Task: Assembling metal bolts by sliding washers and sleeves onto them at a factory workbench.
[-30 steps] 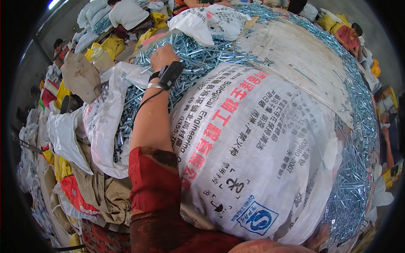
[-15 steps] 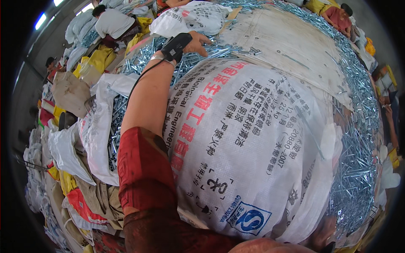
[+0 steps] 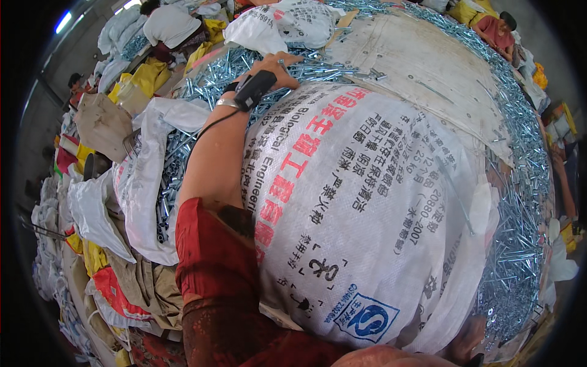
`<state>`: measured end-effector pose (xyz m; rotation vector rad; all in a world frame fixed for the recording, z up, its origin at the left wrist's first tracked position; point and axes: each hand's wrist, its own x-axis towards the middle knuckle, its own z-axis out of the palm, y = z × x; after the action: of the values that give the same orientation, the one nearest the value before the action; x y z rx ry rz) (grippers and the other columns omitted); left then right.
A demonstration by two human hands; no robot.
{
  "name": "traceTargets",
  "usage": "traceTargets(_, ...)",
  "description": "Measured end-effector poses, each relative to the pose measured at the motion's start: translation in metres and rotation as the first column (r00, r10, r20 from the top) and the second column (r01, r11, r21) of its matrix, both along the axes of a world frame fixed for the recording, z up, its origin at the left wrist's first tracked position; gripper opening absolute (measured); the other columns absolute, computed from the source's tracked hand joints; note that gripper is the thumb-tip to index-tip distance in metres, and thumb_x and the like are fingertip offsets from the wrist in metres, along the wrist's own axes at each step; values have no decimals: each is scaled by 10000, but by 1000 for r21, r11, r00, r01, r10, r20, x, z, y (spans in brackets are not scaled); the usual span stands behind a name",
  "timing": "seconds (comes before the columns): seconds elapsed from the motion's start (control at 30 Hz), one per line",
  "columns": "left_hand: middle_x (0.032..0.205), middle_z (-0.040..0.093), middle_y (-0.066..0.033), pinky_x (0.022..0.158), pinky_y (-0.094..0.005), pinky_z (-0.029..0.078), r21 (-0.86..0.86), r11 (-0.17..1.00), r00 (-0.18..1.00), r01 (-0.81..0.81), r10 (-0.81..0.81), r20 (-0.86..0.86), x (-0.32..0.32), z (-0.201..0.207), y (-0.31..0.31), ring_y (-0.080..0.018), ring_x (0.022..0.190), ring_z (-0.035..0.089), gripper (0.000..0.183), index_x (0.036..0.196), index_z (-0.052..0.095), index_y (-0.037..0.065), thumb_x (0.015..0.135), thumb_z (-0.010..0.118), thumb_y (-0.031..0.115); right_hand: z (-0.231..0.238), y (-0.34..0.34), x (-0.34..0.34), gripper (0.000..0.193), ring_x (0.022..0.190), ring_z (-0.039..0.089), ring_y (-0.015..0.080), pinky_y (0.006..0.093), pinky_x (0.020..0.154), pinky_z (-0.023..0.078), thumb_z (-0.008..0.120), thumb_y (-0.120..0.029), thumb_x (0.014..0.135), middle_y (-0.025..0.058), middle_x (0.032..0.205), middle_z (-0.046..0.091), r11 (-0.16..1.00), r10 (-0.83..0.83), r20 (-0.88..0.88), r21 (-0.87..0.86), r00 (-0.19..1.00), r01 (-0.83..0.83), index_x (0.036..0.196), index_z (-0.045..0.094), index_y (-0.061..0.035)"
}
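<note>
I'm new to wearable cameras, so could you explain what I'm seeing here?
There's no robot: a person works bare-handed, filmed by a fisheye camera on their head, which bends straight edges. The left hand, a black device strapped at its wrist, reaches over loose metal rods; whether it grips any is unclear. Blurred skin at lower right may be the right hand; its grip is hidden. A bulky white sack fills the middle, with a pale board beyond. Other people are further off.
</note>
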<state>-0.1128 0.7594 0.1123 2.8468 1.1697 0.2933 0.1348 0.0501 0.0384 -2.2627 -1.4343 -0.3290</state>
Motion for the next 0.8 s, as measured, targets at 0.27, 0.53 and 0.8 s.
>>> traceTargets(0.27,1470,446,-200,1138,-378,324,-358,908,976,216,-204,71,2,-17,31,-332,1363,411,741,1459,460,126,754,668,221,-8,-12,6,126,642,453,320,430,568,322,483,-29,898,157,709,451,1000,-9,-35,-3,999,9,774,489,-5)
traceTargets(0.53,1446,480,-183,1137,-385,332,-399,886,971,237,-225,77,-12,-19,37,-336,1349,432,668,1427,509,166,779,668,208,-8,-15,17,120,642,452,322,431,567,322,487,-36,898,157,712,452,999,-6,-5,-38,1000,5,781,492,-5)
traceTargets(0.8,1425,493,-159,1125,-459,375,102,960,959,261,-245,-142,10,-46,41,-378,1352,431,667,1408,511,291,787,618,70,-8,-26,1,116,642,451,324,432,567,323,492,-43,898,158,715,454,997,-49,17,-50,999,50,789,494,-5)
